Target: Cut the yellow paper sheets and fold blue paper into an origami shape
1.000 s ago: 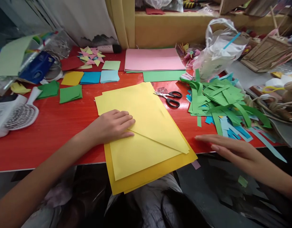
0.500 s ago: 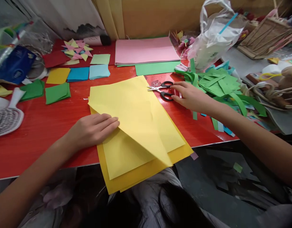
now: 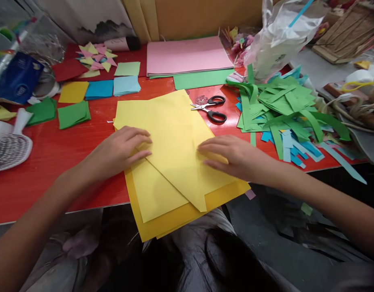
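A light yellow sheet of paper, partly folded over in a slanting flap, lies on darker yellow sheets that overhang the table's front edge. On the left of the flap rests my left hand, open, with fingers and thumb apart near the folded edge. My right hand is over the sheet's right side, also open, its fingertips at or just above the paper. Scissors with black handles lie beyond the right hand, their blades slightly apart and their tips by the sheet's right edge.
Green paper strips and scraps are heaped at the right, near a plastic bag with a cup. Pink sheets lie at the back. Coloured paper squares and a white hairbrush sit at the left.
My right hand has let go of the scissors and moved down over the yellow paper. The scissors lie on the table. My left hand's thumb and fingers have spread, and the flap sits lower.
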### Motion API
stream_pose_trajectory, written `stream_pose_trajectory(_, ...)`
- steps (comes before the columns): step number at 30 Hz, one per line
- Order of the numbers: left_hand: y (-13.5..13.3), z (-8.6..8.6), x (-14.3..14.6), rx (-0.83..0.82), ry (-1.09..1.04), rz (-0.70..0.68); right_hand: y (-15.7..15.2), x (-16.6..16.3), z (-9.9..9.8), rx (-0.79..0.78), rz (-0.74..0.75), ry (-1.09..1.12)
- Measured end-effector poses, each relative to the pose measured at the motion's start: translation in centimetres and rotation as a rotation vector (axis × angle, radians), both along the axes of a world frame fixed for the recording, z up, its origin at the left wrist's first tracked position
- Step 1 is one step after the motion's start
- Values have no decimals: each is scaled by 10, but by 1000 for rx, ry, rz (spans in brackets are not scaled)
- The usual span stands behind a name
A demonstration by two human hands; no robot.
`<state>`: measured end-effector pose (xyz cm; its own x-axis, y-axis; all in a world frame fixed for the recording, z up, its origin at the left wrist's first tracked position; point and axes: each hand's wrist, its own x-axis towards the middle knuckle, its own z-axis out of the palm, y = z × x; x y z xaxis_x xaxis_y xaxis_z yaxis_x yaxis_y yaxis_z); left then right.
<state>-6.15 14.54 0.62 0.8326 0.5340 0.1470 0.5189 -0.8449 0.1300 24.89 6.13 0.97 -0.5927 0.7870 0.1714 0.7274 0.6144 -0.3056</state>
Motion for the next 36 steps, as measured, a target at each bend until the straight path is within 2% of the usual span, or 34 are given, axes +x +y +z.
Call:
stream_pose_trajectory(5,35,-1,18,-213,9,215,-28,-10,-8,33,8,-28)
stream_pose_trajectory(8,48,2,28,-276,33,225,-37,-10,-11,82,-10,-40)
stream_pose_trajectory(12,50,7,34,-352,34,197,-45,-7,-18,165,114,-45)
stream_pose_trajectory(15,44,9,37,-381,-24,284,-48,-5,-23,170,218,-50)
stream_pose_trajectory(18,38,8,41,-338,-59,394,-49,-6,-23,139,182,48)
stream_pose_trajectory(21,34,2,44,-257,-67,435,-50,-9,-20,70,84,148)
stream_pose_trajectory(27,26,-16,42,-38,-84,417,-63,-17,-7,-137,-252,317)
stream_pose_trajectory(29,22,-19,42,43,-59,411,-70,-22,-3,-116,-280,345)
stream_pose_trajectory(31,19,-18,42,96,-24,420,-77,-27,0,-71,-219,325)
stream_pose_trajectory(33,17,-15,43,94,-21,453,-81,-30,-1,-19,-176,282)
stream_pose_trajectory(36,17,-6,43,30,-45,523,-81,-31,-7,67,-220,229)
